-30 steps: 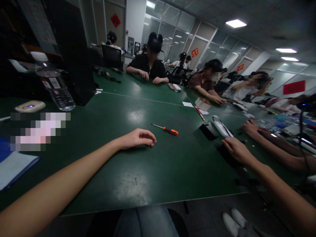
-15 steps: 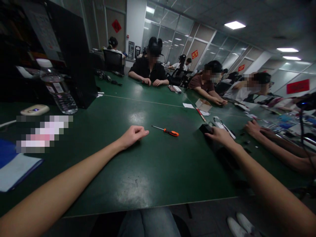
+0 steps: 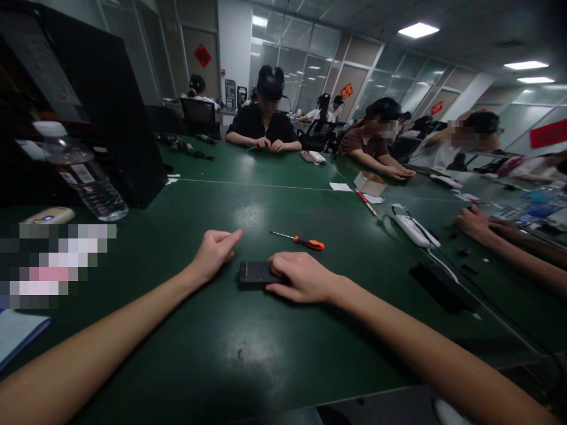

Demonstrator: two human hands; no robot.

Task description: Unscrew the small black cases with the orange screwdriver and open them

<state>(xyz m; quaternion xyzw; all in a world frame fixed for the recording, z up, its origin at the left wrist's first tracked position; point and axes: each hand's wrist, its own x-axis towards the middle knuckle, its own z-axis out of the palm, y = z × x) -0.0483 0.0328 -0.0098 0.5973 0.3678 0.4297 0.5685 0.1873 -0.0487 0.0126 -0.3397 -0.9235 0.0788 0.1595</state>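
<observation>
My right hand (image 3: 301, 277) grips the right end of a flat black rectangular box (image 3: 256, 275), low over or resting on the green table. Its fingers cover that end. Just left of the box, my left hand (image 3: 213, 255) is closed, fingers curled in and thumb pointing right; whatever may be inside the fingers is hidden. Beyond my right hand lies a screwdriver (image 3: 310, 242) with an orange and black handle, its thin shaft pointing left.
On the left stand a water bottle (image 3: 84, 171) and a black computer case (image 3: 110, 100). To the right lie a white power strip (image 3: 416, 229), cables and a black block (image 3: 443, 286). A small cardboard box (image 3: 370, 183) sits farther back. A co-worker's hand (image 3: 473, 223) rests at right.
My right hand has brought the black box leftward from beside the power strip to near my left hand. The left hand stays closed, and the screwdriver lies where it was.
</observation>
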